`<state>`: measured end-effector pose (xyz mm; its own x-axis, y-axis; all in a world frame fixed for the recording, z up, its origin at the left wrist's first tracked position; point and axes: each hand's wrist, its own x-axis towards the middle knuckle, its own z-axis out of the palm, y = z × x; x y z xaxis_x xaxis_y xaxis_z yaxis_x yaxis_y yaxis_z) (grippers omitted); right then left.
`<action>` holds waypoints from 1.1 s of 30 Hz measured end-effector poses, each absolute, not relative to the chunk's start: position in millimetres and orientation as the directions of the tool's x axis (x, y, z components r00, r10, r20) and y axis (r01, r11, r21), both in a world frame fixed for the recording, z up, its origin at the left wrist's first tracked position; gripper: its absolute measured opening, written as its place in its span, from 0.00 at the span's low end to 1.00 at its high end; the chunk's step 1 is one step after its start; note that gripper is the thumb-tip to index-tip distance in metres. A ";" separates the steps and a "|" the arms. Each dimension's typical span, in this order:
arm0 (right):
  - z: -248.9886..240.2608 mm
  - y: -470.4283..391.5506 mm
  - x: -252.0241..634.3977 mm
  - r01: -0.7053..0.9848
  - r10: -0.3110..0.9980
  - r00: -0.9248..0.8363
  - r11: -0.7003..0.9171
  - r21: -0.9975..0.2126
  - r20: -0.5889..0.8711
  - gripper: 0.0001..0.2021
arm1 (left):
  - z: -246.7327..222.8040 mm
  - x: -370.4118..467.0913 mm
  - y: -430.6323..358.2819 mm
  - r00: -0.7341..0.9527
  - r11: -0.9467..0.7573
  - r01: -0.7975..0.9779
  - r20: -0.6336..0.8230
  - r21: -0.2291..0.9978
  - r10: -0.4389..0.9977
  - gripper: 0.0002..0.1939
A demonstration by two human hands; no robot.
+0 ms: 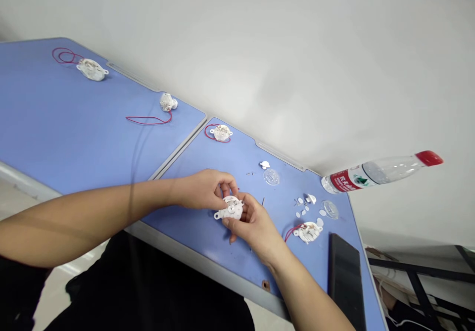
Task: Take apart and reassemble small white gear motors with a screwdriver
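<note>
Since fingers curl round behind it, I can't make out the underside of the round white plastic housing [233, 209], but both hands have hold of it: left hand [207, 189] on the far edge, right hand [257, 226] gripping the right side, over the blue table [189, 227]. Black phone [347, 276] runs out of view at the bottom. Clear plastic bottle [399, 167], red cap [429, 158] on, looks part full of clear liquid, though its label [345, 179] hides some.
</note>
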<state>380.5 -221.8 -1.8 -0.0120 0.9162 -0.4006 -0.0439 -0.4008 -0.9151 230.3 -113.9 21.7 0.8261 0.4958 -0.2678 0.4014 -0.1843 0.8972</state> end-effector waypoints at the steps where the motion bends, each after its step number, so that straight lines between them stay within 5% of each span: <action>1: -1.6 -221.8 380.5 -0.041 0.916 -0.010 -0.401 -0.915 -0.401 0.20 | 21.7 230.3 -114.0 0.825 -0.175 0.403 -0.273 0.898 0.496 0.17; 33: 7.0 -220.6 387.7 -0.069 0.898 -0.056 -0.439 -0.896 -0.436 0.18 | 13.0 230.0 -112.0 0.846 -0.146 0.329 -0.222 0.933 0.485 0.08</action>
<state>387.7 -220.6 7.0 -0.0558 0.8982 -0.4361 -0.0688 -0.4392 -0.8958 230.0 -112.0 13.0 0.8459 0.4847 -0.2225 0.3291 -0.1462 0.9329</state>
